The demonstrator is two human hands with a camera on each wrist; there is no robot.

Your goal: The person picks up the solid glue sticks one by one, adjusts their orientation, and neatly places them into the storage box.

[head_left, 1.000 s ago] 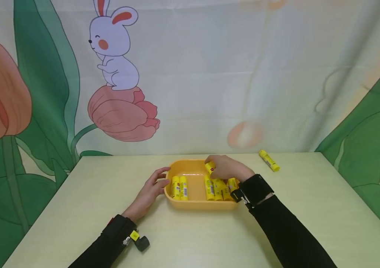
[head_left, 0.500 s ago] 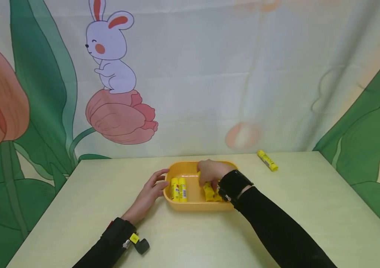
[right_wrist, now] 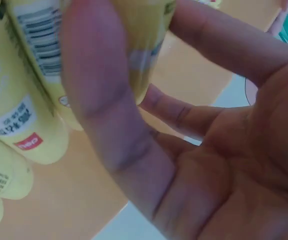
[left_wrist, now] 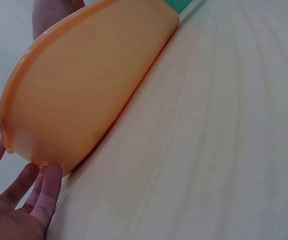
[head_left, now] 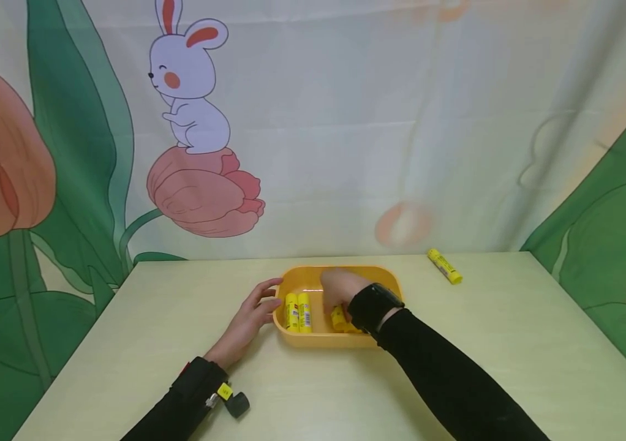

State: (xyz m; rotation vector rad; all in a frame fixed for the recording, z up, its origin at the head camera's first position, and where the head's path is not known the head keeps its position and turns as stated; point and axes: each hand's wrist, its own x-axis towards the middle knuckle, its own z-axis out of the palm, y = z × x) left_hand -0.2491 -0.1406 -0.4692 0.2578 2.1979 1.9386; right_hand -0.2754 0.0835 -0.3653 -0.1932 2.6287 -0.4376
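Note:
A yellow-orange plastic basket (head_left: 324, 340) stands on the table. My left hand (head_left: 247, 315) touches its left end, and in the left wrist view the fingertips (left_wrist: 51, 175) rest against the outer wall. My right hand (head_left: 340, 288) reaches down inside. In the right wrist view it pinches a yellow glue stick (right_wrist: 146, 45) between thumb and finger, beside a row of several glue sticks (right_wrist: 29, 110). Two more glue sticks (head_left: 298, 312) lie side by side at the basket's left end. The right hand and wrist hide much of the right side.
A single glue stick (head_left: 445, 266) lies on the table (head_left: 511, 331) behind and to the right of the basket. A printed cloth (head_left: 318, 153) with a rabbit and tulips hangs along the table's back edge.
My right hand has moved left and down into the basket with the glue stick, from above the row to its left side. My left hand stays at the basket's end.

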